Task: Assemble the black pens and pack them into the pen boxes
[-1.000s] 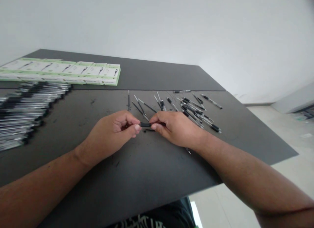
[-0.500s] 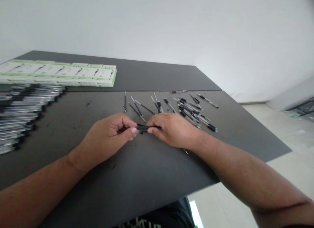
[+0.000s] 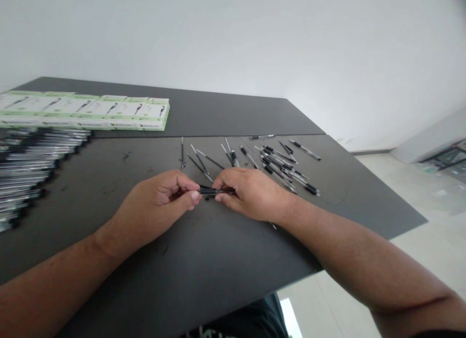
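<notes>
Between my two hands lies a slim black pen [image 3: 208, 191], held level just above the table. My left hand [image 3: 165, 194] pinches its left end between thumb and fingertips. With thumb and forefinger, my right hand [image 3: 251, 192] grips the other side, its remaining fingers curled out of sight. A dark clip-like strip shows just above the pen's body. Beyond the hands several loose ink refills [image 3: 199, 159] are spread out, and to their right is a loose heap of clear pens with black grips [image 3: 278, 163].
Rows of pens [image 3: 34, 165] cover the table's left side. Behind them stands a line of white and green boxes [image 3: 140, 114]. Black scraps dot the grey table [image 3: 174, 270], which has a seam across it and a wall behind.
The view has shifted slightly, so everything sits a little further left. Both hands keep their pinch on the pen, and the right fingers have moved slightly along it.
</notes>
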